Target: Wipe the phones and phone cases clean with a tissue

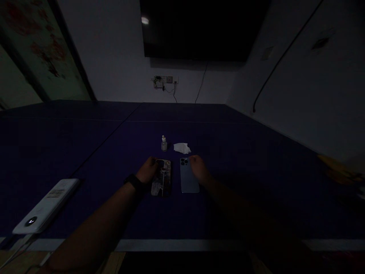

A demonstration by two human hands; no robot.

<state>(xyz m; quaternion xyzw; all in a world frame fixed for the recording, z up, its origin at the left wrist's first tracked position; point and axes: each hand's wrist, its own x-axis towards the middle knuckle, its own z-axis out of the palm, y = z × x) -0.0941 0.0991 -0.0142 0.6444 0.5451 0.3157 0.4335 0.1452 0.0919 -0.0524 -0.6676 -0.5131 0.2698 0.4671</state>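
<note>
My left hand (147, 170), with a dark band at its wrist, is closed on the upper left edge of a patterned phone case (162, 180). The case has a camera cutout at the top and dark and light artwork on its back. To its right, a grey-blue smartphone (189, 179) shows its back, camera lenses at the upper left. My right hand (199, 168) grips the phone's upper right edge. Both hands' fingertips are partly hidden in the dim light. Beyond them are a small dropper bottle (164, 144) with a white top and a crumpled white tissue (181, 148).
A white power bank (47, 205) with cables lies at the left front of the dark blue surface (128, 220). Yellow cloth-like stuff (339, 169) is at the far right. Wall sockets (165, 80) and a large dark television (202, 30) are at the back.
</note>
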